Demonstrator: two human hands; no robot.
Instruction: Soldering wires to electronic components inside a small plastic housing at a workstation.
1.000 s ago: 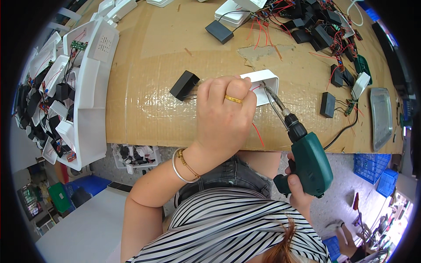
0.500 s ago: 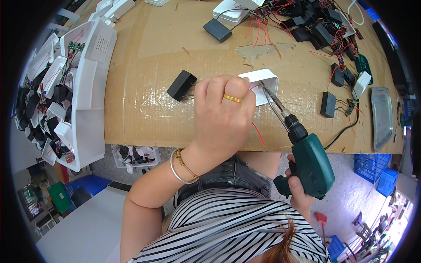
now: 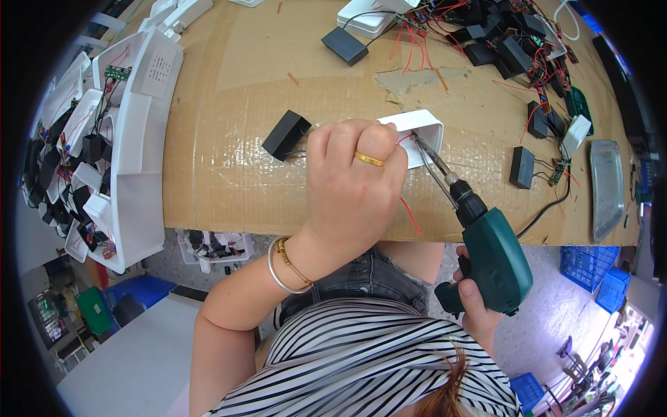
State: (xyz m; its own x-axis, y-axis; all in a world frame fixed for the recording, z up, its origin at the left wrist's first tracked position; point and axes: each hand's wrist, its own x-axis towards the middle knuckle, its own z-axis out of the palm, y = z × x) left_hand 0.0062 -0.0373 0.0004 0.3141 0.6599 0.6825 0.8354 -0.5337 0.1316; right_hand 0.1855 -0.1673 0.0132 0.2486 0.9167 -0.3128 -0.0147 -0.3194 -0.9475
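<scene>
My left hand (image 3: pixel 358 182) keeps its grip pinched on a white casing (image 3: pixel 417 120); my right hand (image 3: pixel 475 304) grips a green soldering gun (image 3: pixel 497 260), tip inside the casing.

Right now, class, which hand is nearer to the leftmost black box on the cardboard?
Left. The left hand is just right of the black box; the right hand is farther right, holding the green pistol-shaped tool.
</scene>
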